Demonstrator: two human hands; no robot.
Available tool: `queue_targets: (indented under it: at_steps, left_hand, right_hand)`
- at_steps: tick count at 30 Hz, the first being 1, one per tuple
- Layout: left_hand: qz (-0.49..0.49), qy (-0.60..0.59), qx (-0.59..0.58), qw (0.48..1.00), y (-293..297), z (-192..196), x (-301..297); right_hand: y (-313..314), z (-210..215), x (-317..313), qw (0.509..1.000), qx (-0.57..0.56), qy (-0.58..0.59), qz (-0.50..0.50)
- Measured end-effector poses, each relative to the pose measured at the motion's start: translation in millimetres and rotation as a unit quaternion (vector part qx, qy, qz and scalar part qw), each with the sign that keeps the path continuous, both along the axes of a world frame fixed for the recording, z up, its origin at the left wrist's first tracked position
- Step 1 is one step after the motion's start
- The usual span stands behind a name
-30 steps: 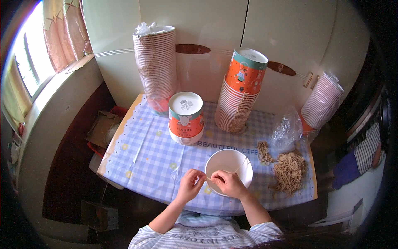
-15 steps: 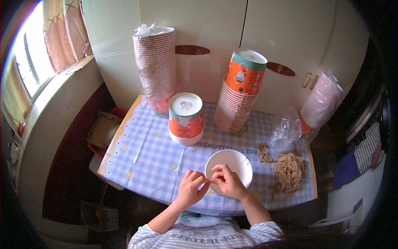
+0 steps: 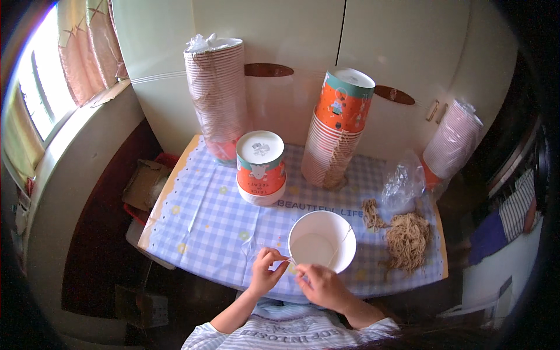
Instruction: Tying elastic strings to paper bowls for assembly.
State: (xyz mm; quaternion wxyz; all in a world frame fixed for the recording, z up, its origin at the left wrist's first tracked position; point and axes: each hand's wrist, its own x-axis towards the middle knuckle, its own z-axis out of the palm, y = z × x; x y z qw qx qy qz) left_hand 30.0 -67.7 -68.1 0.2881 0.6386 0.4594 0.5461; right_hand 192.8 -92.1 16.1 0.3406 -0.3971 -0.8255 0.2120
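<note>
A white paper bucket [image 3: 309, 227] stands with its mouth up at the front of the table. At its near-left rim, my left hand [image 3: 268, 272] pinches a thin string [image 3: 293, 261] between thumb and fingertips. My right hand [image 3: 322, 286] has its fingers closed on the string just to the right, in front of the bucket's near side. A strand also runs across the inside of the bucket toward its right rim. To the right lie a heap of tan twine [image 3: 407, 242] and a smaller twine bundle [image 3: 372, 214].
Upside-down orange buckets [image 3: 261, 172] are stacked behind the white one. Taller bucket stacks [image 3: 333, 146] rise at the back, including a plastic-wrapped one [image 3: 216, 93] and another [image 3: 452, 143] at the right. A clear plastic bag [image 3: 402, 186] sits near the twine. A checkered cloth [image 3: 198, 221] covers the table.
My right hand has come down from over the bucket's mouth to its near side. The bucket's inside now shows, and my left hand stays near the left rim.
</note>
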Motion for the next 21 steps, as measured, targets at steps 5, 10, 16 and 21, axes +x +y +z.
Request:
queue_targets:
  at_steps: [5, 10, 16, 21]
  left_hand:
    - [0.006, -0.056, 0.006, 0.998, -8, -23, 4]
    - [0.005, -0.033, 0.033, 0.999, -11, -24, 10]
    - [-0.002, -0.065, -0.064, 0.996, -17, -23, 13]
    - [-0.108, -0.251, -0.221, 0.936, -20, -24, 15]
  right_hand:
    - [-19, -20, -4, 0.991, 0.05, -0.12, -0.036]
    - [-8, -43, 6, 0.98, 0.106, -0.145, -0.082]
    - [-2, -60, 4, 0.976, 0.146, -0.144, -0.079]
    - [-2, -66, 1, 0.976, 0.15, -0.136, -0.08]
